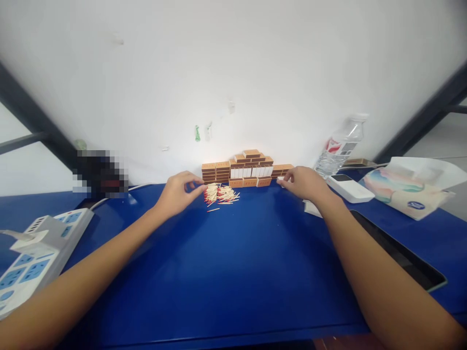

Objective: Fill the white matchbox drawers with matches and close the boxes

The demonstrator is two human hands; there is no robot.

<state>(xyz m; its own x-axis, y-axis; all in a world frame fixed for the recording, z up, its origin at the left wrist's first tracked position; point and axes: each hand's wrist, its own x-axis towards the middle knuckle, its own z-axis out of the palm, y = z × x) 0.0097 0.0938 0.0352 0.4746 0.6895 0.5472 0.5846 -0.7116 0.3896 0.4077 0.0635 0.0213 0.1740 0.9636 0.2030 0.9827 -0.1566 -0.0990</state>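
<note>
My left hand (pixel 179 193) is at the left edge of a heap of red-tipped matches (pixel 222 194). Its thumb and forefinger come together in a pinch; whatever lies between them is too small to make out. Behind the heap, several orange-and-brown matchboxes (pixel 251 183) are stacked into a stepped wall, with a row of boxes showing white sides (pixel 251 172) in the middle. My right hand (pixel 301 182) is closed at the wall's right end, its fingertips on a small white box-like piece (pixel 280 180) that is partly hidden. One loose match (pixel 213 210) lies in front of the heap.
A white power strip (pixel 73 238) sits on the left of the blue table (pixel 226 277). To the right are a clear bottle (pixel 343 146), a white device (pixel 350 188), a tissue pack (pixel 404 189) and a dark phone-like slab (pixel 401 253). Behind rises a white wall (pixel 233 73).
</note>
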